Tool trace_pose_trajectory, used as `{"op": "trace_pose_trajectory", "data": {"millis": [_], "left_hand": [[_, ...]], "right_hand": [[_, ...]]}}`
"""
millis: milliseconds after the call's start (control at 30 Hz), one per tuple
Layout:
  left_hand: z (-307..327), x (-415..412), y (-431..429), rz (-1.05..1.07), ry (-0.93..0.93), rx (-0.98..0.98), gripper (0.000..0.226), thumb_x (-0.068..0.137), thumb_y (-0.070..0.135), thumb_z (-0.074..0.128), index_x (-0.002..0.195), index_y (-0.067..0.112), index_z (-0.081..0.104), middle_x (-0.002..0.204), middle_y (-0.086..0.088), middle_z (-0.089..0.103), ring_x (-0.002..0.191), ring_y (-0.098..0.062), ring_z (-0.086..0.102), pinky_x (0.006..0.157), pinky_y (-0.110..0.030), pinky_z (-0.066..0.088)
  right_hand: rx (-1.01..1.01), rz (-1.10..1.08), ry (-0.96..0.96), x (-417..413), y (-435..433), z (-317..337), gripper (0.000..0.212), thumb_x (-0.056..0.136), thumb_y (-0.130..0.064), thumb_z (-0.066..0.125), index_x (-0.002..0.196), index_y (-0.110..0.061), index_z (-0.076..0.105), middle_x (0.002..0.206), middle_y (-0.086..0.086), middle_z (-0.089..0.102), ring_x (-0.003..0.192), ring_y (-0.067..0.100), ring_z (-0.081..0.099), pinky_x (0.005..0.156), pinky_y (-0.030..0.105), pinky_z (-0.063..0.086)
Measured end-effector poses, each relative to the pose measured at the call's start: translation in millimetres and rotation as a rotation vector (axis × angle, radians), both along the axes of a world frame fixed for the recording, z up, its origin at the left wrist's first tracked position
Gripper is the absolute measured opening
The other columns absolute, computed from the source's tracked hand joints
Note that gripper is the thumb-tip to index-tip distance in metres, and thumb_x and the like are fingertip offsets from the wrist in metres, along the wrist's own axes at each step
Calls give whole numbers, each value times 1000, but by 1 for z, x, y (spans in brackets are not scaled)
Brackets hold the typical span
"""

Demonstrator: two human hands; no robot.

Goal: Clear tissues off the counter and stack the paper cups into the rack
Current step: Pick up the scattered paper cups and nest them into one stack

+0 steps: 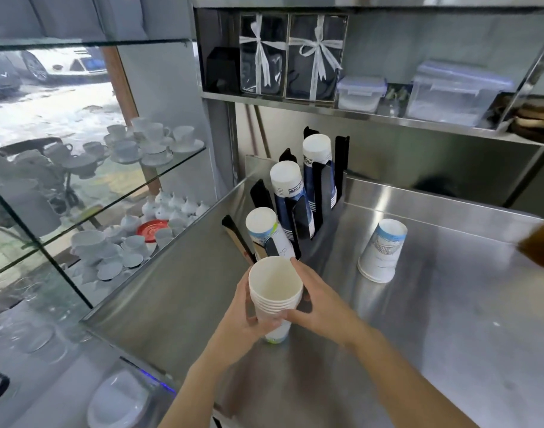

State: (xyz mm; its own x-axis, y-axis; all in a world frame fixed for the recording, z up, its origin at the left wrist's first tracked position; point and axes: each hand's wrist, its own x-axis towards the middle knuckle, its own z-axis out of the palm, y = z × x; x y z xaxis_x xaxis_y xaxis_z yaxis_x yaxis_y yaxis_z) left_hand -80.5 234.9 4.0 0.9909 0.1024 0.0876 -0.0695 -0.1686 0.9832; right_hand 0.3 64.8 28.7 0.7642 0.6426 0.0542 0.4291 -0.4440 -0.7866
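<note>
Both hands hold an upright stack of several nested white paper cups (275,291) just above the steel counter (450,335). My left hand (249,319) wraps its left side and my right hand (317,304) grips its right side. Directly behind the stack stands the black cup rack (323,186) along the counter's left wall. The rack holds three upside-down cup stacks: a near one (264,230), a middle one (287,186) and a far one (317,152). A short stack of cups (382,251) sits upside down on the counter to the right. No tissues are visible.
A steel shelf (357,112) above the counter carries gift boxes and plastic containers. At the right edge a blurred yellow-brown object (542,248) rests on the counter. To the left, a glass cabinet (125,180) holds white cups and saucers.
</note>
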Motion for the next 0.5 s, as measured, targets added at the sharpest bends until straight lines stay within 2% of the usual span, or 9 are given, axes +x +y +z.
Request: {"op": "trace_pose_trajectory", "data": {"millis": [100, 133, 200, 267, 333, 400, 467, 500], "left_hand": [[-3, 8, -1, -20, 2, 26, 93, 62, 24, 80, 133, 42, 24, 120, 44, 47, 115, 7, 50, 83, -23, 53], [-1, 11, -3, -50, -6, 34, 95, 62, 26, 79, 136, 41, 21, 122, 41, 49, 115, 4, 52, 86, -26, 53], [9, 17, -10, -90, -20, 39, 91, 69, 29, 73, 139, 44, 17, 129, 21, 54, 119, -9, 54, 98, -39, 48], [23, 24, -21, -92, -42, 42, 75, 79, 25, 61, 136, 54, 21, 123, 4, 58, 113, -21, 57, 100, -48, 45], [35, 36, -33, -124, -59, 86, 75, 86, 6, 49, 133, 59, 24, 120, 3, 58, 107, -23, 57, 99, -47, 46], [45, 46, -47, -193, -92, 216, 90, 84, -12, 42, 134, 60, 20, 126, 9, 50, 112, -19, 54, 102, -42, 45], [54, 53, -61, -227, -112, 359, 104, 79, -15, 48, 128, 69, 11, 125, 26, 35, 117, -6, 47, 104, -27, 40], [57, 57, -67, -212, -144, 436, 108, 77, -13, 53, 124, 73, 8, 123, 29, 30, 116, 3, 41, 103, -21, 37]], "right_hand": [[117, -53, 81, 0, -4, 1, 95, 67, -40, 78, 143, -36, 21, 143, -24, 35, 130, 1, 40, 108, 32, 41], [179, -78, 128, -1, -7, 3, 93, 66, -36, 80, 141, -36, 24, 138, -25, 41, 125, -2, 45, 103, 24, 43], [348, -147, 217, 1, -15, 11, 84, 67, -29, 80, 136, -36, 31, 126, -24, 51, 112, -8, 53, 88, 10, 46], [568, -237, 272, 9, -25, 19, 66, 68, -29, 74, 127, -31, 44, 116, -15, 60, 100, -6, 60, 79, 11, 49], [719, -307, 320, 20, -36, 29, 58, 66, -40, 71, 118, -22, 53, 108, -3, 65, 96, 7, 63, 80, 21, 51], [746, -333, 342, 29, -48, 37, 58, 67, -46, 67, 115, -16, 56, 102, 1, 66, 92, 11, 64, 78, 29, 51], [715, -349, 343, 35, -61, 44, 47, 76, -43, 65, 114, -17, 56, 99, -1, 66, 88, 9, 64, 73, 28, 52], [686, -364, 346, 38, -68, 45, 41, 81, -41, 64, 114, -18, 56, 98, -1, 66, 88, 10, 64, 72, 27, 51]]}}
